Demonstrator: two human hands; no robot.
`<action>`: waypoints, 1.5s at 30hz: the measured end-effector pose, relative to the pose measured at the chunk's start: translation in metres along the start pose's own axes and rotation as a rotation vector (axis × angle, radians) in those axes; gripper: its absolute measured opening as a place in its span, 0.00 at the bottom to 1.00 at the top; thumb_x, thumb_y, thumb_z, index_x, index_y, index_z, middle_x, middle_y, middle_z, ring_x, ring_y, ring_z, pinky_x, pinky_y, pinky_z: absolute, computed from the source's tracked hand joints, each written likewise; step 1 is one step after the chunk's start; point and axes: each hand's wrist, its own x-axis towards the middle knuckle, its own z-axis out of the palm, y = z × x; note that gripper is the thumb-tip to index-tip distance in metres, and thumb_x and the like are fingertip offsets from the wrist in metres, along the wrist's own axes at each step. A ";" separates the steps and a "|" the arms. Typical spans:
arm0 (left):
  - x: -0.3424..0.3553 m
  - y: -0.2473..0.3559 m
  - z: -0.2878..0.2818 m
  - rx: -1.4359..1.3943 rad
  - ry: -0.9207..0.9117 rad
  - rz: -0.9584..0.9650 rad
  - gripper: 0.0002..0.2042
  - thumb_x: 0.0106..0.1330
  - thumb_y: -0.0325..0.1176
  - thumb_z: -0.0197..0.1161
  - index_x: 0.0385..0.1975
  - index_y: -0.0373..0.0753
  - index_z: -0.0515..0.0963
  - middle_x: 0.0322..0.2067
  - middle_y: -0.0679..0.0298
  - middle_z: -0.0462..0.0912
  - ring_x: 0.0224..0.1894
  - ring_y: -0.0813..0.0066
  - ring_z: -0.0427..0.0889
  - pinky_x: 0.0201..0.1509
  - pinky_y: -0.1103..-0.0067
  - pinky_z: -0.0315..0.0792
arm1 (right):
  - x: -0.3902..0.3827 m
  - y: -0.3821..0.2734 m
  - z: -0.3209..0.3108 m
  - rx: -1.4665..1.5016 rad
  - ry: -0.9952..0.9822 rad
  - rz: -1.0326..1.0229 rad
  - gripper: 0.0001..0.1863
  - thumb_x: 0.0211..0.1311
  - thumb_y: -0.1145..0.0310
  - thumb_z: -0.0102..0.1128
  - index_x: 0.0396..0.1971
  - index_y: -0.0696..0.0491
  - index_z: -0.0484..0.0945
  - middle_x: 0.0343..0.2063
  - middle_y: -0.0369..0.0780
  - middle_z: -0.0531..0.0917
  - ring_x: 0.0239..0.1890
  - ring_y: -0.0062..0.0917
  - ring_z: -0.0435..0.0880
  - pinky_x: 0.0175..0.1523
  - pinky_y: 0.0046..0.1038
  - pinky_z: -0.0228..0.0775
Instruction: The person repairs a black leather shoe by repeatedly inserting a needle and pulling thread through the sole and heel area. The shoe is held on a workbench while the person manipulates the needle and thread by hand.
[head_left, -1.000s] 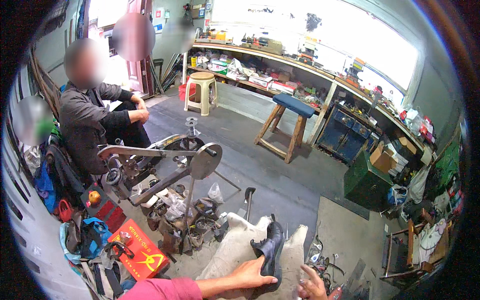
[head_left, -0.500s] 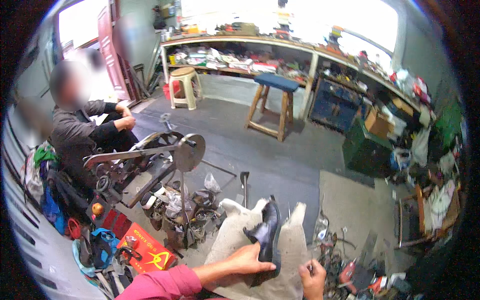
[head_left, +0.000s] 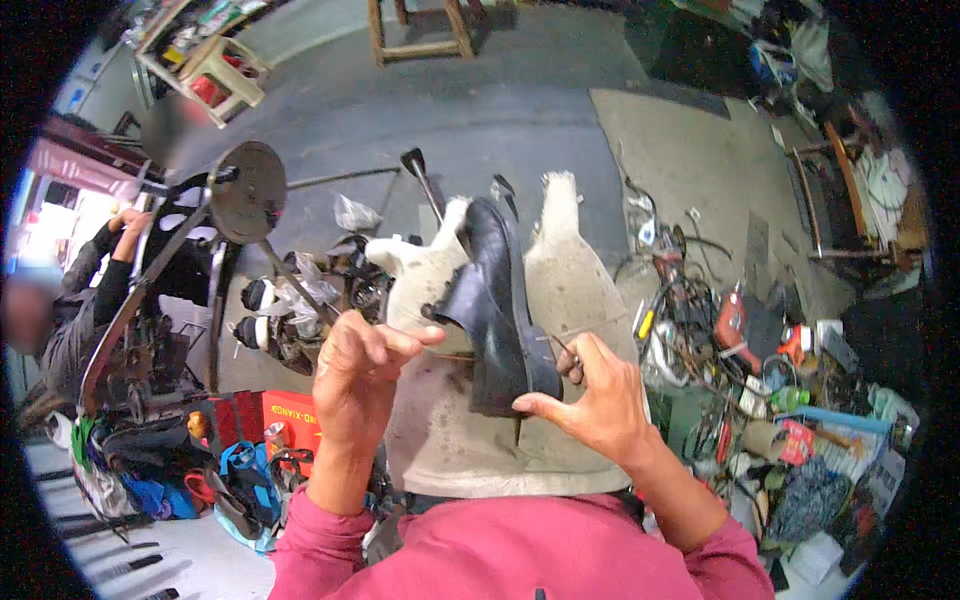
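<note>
A black leather shoe [head_left: 490, 310] lies on the pale, stained apron [head_left: 580, 290] over my lap, its toe pointing away from me and its heel nearest. My right hand [head_left: 605, 400] is at the heel's right side, thumb against the shoe. Its curled fingers hold a thin, needle-like rod [head_left: 560, 345], partly hidden by them. To the left of the shoe, my left hand [head_left: 360, 370] is raised, forefinger stretched toward the shoe and other fingers partly bent. It looks apart from the shoe, and I see nothing held in it.
An iron stand machine with a round wheel [head_left: 247, 192] stands at left, near a seated person [head_left: 85, 290]. A red box [head_left: 290, 420] and bags lie at lower left. Tools, including a red power drill [head_left: 735, 325], crowd the floor at right. A wooden stool [head_left: 420, 50] stands ahead.
My view has tilted down toward my lap. The left hand has let go of the shoe and lifted to its left. The right hand has moved up to the heel.
</note>
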 end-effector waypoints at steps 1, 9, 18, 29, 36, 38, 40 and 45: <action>0.001 -0.007 0.001 -0.051 0.047 -0.066 0.16 0.77 0.46 0.49 0.31 0.40 0.69 0.27 0.56 0.81 0.39 0.53 0.85 0.60 0.55 0.72 | 0.000 0.001 0.001 0.005 -0.008 0.009 0.34 0.40 0.41 0.78 0.33 0.54 0.73 0.27 0.39 0.79 0.27 0.33 0.82 0.33 0.35 0.73; 0.036 0.003 -0.048 0.060 0.587 -0.020 0.13 0.72 0.39 0.55 0.24 0.44 0.69 0.16 0.73 0.62 0.16 0.82 0.56 0.22 0.79 0.63 | 0.002 0.004 0.007 0.036 0.030 0.093 0.38 0.37 0.43 0.81 0.40 0.53 0.71 0.29 0.40 0.81 0.29 0.32 0.83 0.34 0.34 0.75; 0.016 -0.005 -0.008 1.133 0.140 0.291 0.10 0.68 0.32 0.60 0.25 0.36 0.80 0.20 0.67 0.77 0.21 0.81 0.72 0.25 0.82 0.64 | 0.002 0.011 0.006 0.213 0.006 0.134 0.33 0.43 0.50 0.80 0.40 0.54 0.72 0.25 0.36 0.78 0.25 0.25 0.78 0.33 0.30 0.72; 0.018 -0.045 0.062 1.575 -0.466 0.239 0.07 0.56 0.32 0.70 0.34 0.46 0.84 0.22 0.64 0.69 0.24 0.65 0.77 0.26 0.70 0.70 | -0.006 0.009 -0.019 1.232 -0.285 0.563 0.10 0.71 0.64 0.54 0.45 0.54 0.74 0.25 0.31 0.76 0.21 0.10 0.68 0.23 0.15 0.56; 0.015 -0.049 0.054 1.401 -0.297 0.192 0.05 0.56 0.25 0.69 0.32 0.39 0.83 0.22 0.60 0.74 0.24 0.62 0.78 0.27 0.72 0.69 | -0.006 0.003 -0.033 0.869 -0.346 0.481 0.14 0.72 0.70 0.51 0.53 0.57 0.73 0.28 0.35 0.80 0.24 0.12 0.76 0.24 0.16 0.65; 0.014 -0.052 0.054 1.382 -0.282 0.184 0.05 0.56 0.24 0.69 0.32 0.37 0.82 0.23 0.59 0.75 0.25 0.60 0.78 0.28 0.71 0.69 | 0.000 0.006 -0.037 0.842 -0.393 0.482 0.14 0.73 0.71 0.51 0.55 0.58 0.72 0.29 0.35 0.80 0.23 0.12 0.75 0.24 0.15 0.65; 0.015 -0.055 0.054 1.351 -0.248 0.192 0.04 0.59 0.24 0.67 0.32 0.36 0.81 0.24 0.57 0.78 0.26 0.60 0.80 0.30 0.72 0.71 | 0.010 0.012 -0.030 0.677 -0.294 0.298 0.13 0.69 0.74 0.54 0.51 0.58 0.76 0.29 0.35 0.81 0.25 0.14 0.78 0.26 0.17 0.68; 0.019 -0.059 0.053 1.351 -0.135 0.112 0.03 0.63 0.24 0.63 0.33 0.33 0.80 0.28 0.53 0.83 0.30 0.62 0.83 0.35 0.75 0.74 | 0.014 0.044 -0.047 0.479 -0.295 -0.185 0.06 0.63 0.75 0.59 0.38 0.58 0.81 0.26 0.35 0.81 0.25 0.18 0.79 0.28 0.21 0.69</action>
